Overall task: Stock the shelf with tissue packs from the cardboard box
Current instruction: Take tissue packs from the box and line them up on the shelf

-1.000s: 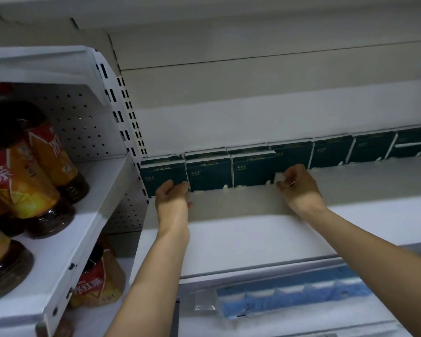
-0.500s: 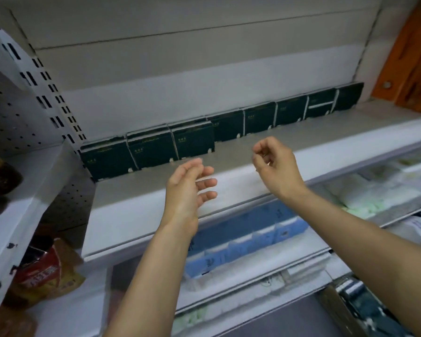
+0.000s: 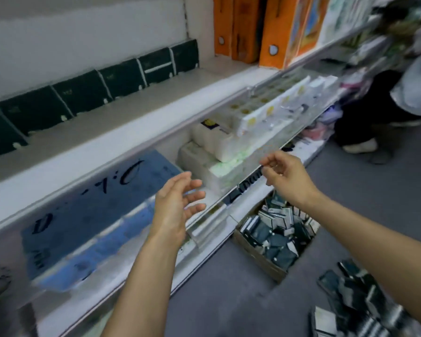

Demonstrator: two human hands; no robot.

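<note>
Both hands have come away from the shelf [image 3: 122, 144] and hold nothing now. A moment ago they were up at the row of dark green tissue packs [image 3: 83, 96], pushing the last ones into line. Now the view has swung down and to the right, and the cardboard box [image 3: 275, 237] on the floor shows in the lower middle of the frame.

The left hand [image 3: 174, 207] hangs in the middle of the frame with its fingers loose and spread, so its grip is wide and empty. The right hand [image 3: 287, 176] is above the box with its fingers partly curled, and it holds nothing too.

The packs on the shelf stand upright in one line along the back wall, at the upper left of the frame. In front of that line the shelf is bare.

The box holds a jumble of dark packs. More loose packs [image 3: 350, 300] lie on the floor at the lower right.

It looks like one batch is placed, and the person is turning back to the box for more packs. There seems to be a lot left to do
</note>
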